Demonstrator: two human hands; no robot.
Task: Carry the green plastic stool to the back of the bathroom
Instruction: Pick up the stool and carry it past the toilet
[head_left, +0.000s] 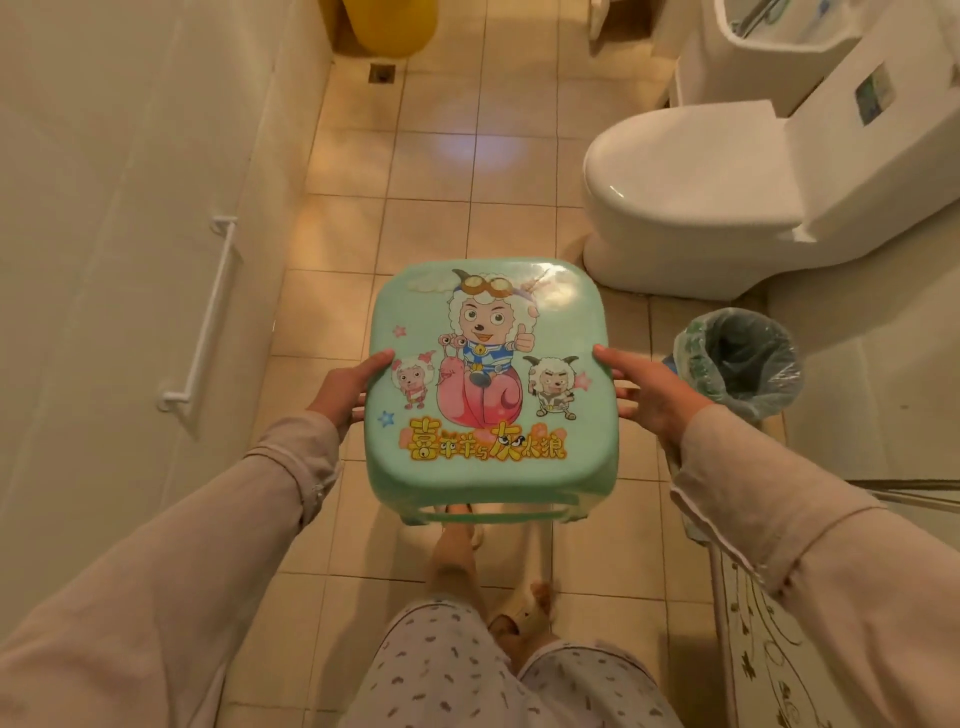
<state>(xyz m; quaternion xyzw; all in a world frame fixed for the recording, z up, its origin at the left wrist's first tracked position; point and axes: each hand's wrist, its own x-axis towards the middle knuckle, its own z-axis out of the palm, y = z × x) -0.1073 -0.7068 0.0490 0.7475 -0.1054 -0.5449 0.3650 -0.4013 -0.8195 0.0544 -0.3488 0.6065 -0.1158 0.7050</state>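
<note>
The green plastic stool is held up in the air in front of me, seat upward, with a cartoon sheep picture and yellow lettering on top. My left hand grips its left edge, thumb on the seat and fingers under the rim. My right hand grips the right edge the same way. Below the stool I see my legs in patterned trousers and my feet in slippers on the tan floor tiles.
A white toilet stands at the right. A bin with a plastic liner sits just right of my right hand. A white grab bar is on the left wall. A floor drain and a yellow container lie at the far end.
</note>
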